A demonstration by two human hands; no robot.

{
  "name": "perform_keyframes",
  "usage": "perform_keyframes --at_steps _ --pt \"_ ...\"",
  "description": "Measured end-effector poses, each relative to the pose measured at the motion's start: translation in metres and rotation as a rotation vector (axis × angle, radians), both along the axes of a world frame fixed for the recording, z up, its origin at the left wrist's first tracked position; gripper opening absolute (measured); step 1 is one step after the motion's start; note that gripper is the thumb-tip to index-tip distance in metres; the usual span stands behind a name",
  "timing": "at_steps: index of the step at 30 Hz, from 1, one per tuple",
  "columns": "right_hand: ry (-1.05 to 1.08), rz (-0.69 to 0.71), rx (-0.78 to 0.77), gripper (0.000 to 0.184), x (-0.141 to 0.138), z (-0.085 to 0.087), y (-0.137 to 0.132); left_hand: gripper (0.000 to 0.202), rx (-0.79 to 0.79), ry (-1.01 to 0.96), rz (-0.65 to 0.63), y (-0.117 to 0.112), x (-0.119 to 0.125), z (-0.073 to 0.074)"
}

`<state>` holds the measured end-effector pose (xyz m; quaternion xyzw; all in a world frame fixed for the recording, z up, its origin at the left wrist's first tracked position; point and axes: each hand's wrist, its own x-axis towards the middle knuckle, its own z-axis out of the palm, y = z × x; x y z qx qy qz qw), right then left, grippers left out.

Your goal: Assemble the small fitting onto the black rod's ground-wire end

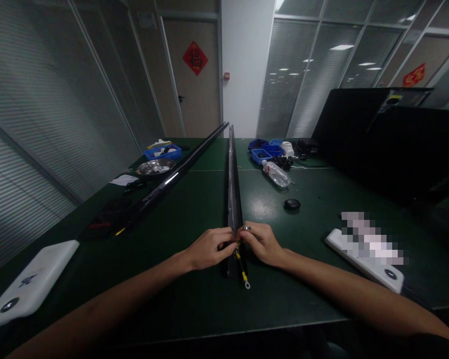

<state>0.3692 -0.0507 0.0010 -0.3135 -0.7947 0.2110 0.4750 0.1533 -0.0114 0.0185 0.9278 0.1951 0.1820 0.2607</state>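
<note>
A long dark channel-like rail (231,189) runs away from me down the middle of the table. At its near end, both hands meet with the fingertips close together. My left hand (211,248) is closed, thumb against fingers, with a small dark part partly hidden in its grasp. Opposite it, my right hand (264,244) is closed in a pinch at a short yellow wire (241,264); a ring shows on one finger. The wire hangs toward me and ends in a metal ring terminal (247,285). Its upper end is hidden between the fingertips.
A second dark rail (172,178) lies at left with a yellow tip. Around are a metal bowl (155,167), blue bins (264,153), a plastic bottle (276,173), a black mouse (292,204), white devices (33,279) at both sides, and a large black monitor (377,144) at right.
</note>
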Motion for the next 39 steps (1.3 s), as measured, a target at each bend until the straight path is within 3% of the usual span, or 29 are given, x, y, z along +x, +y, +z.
perform_keyframes --at_steps 20,28,39 --pt "0.004 0.077 -0.007 0.035 0.001 0.0025 0.0002 0.025 -0.041 -0.037 -0.023 -0.0017 -0.0011 0.0003" --pt "-0.011 0.001 0.027 0.03 -0.0018 0.0034 -0.0018 0.031 -0.006 -0.029 0.002 0.0009 -0.002 -0.0054" --pt "-0.015 0.038 0.012 0.033 0.0009 -0.001 -0.0005 0.033 0.011 -0.032 -0.007 0.0014 -0.0009 -0.0067"
